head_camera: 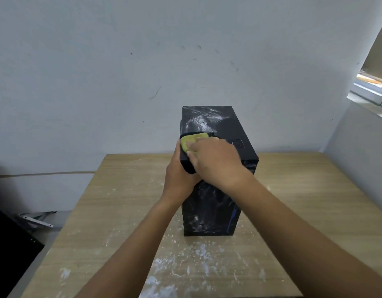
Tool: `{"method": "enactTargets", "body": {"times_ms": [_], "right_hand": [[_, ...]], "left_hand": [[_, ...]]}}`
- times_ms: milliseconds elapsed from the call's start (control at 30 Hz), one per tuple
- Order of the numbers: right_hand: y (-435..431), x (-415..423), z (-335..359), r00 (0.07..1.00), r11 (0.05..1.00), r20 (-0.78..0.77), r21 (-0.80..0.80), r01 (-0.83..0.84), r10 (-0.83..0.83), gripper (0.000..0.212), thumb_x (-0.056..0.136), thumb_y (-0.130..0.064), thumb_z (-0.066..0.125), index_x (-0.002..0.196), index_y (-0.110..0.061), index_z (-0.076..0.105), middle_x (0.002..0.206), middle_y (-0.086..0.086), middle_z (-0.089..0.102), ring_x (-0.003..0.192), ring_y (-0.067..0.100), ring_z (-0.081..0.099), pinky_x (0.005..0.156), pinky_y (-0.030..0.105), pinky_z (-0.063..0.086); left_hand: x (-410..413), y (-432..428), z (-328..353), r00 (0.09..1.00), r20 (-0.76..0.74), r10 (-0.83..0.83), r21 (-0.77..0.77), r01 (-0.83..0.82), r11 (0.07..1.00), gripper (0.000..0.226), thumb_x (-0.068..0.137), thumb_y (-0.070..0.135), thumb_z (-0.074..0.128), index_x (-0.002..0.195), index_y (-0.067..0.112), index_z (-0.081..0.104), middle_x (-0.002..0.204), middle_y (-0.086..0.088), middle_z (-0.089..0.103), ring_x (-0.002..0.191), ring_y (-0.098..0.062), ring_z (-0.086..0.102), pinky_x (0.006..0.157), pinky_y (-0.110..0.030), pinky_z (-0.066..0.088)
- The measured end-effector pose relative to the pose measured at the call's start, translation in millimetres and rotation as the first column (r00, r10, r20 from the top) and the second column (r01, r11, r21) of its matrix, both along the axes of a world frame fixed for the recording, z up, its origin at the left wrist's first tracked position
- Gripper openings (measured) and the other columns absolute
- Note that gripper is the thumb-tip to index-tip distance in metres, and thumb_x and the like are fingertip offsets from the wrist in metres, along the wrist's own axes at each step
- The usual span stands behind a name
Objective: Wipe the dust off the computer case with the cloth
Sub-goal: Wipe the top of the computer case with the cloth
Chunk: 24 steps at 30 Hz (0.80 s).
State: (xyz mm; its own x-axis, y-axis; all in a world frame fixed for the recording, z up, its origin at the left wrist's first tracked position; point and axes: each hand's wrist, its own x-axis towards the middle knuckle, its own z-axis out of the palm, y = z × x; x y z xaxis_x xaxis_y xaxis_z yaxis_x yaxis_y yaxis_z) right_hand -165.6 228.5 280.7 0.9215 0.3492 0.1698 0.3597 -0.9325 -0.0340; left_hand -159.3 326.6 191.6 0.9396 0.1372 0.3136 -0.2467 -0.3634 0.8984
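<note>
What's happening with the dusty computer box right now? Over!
Right hand pressing yellow cloth on case top. Left hand bracing case's left side. White dust remains. Nothing blocking.

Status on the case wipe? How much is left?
Early stage. Done: little; only the near right of the top looks dark and clean. In hand: right hand presses the cloth on the computer case top's near left edge; left hand steadies the left side. Left: white streaks on the far top, the front panel, and dust on the table.
</note>
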Motion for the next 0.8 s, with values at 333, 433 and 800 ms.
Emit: {"method": "enactTargets", "body": {"times_ms": [333,433,800], "right_hand": [[-68.1,-12.1,1.7,0.992,0.997,-0.124,0.071,-0.019,0.028,0.039,0.099,-0.049,0.038,0.137,-0.048,0.044,0.150,-0.023,0.033,0.137,0.018,0.037,0.107,0.038,0.035],[-90.6,3.0,11.4,0.986,0.994,-0.139,0.033,0.101,-0.095,0.038,0.097,-0.051,0.040,0.134,-0.048,0.048,0.146,-0.015,0.043,0.128,0.023,0.047,0.101,0.038,0.040],[-7.8,32.4,15.5,1.000,0.994,-0.026,-0.107,-0.015,0.013,0.026,0.099,-0.024,0.041,0.114,-0.022,0.062,0.112,0.009,0.060,0.099,0.032,0.057,0.070,0.034,0.037]], "left_hand": [[1.1,7.0,1.0,0.999,0.006,-0.053,-0.032,0.053,0.998,0.081,0.063,0.036,0.091,0.132,0.034,0.049,0.107,0.022,0.067,0.097,0.011,0.061,0.077,-0.007,0.047],[1.2,8.7,1.3,0.998,0.017,-0.062,-0.021,0.063,0.998,0.089,0.061,0.043,0.091,0.137,0.032,0.045,0.113,0.020,0.066,0.103,0.009,0.060,0.084,-0.011,0.050],[3.8,9.1,8.9,0.997,-0.018,-0.080,0.003,0.080,0.997,0.080,0.065,0.035,0.090,0.128,0.046,0.043,0.102,0.031,0.065,0.094,0.013,0.060,0.073,-0.007,0.047]]}}
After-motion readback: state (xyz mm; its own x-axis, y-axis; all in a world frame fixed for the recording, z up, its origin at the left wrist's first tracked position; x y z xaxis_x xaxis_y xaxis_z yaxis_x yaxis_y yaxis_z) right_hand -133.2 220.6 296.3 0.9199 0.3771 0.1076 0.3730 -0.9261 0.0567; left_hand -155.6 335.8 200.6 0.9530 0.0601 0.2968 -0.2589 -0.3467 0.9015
